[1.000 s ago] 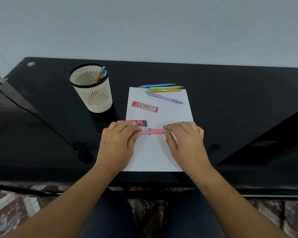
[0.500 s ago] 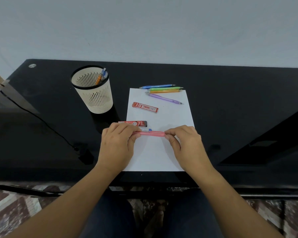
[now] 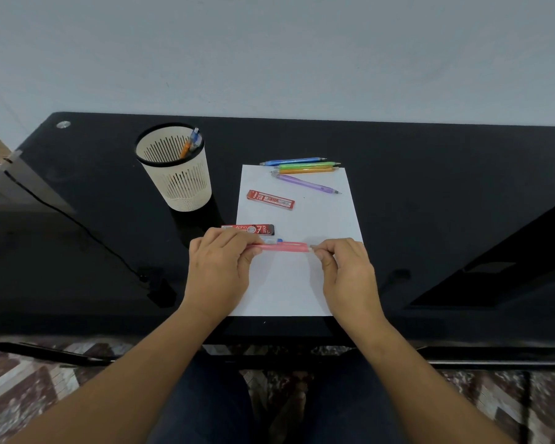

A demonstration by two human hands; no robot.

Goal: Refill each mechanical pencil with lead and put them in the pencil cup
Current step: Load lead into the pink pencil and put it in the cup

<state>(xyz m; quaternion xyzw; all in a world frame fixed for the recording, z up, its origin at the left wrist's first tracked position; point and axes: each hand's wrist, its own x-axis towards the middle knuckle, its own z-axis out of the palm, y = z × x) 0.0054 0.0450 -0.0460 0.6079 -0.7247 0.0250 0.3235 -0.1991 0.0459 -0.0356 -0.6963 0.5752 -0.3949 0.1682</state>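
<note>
A white sheet of paper (image 3: 289,283) lies on the glossy black desk (image 3: 430,203), with a black cable (image 3: 109,248) crossing the desk's left side.

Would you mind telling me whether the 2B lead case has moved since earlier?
No; the 2B lead case keeps its spot on the white paper.

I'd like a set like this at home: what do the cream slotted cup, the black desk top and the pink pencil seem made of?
Cream slotted pencil cup: matt moulded plastic, judging by its even slits. Black desk top: glossy, probably glass or lacquered board, since it shows reflections. Pink mechanical pencil: likely smooth plastic; too small to confirm.
</note>
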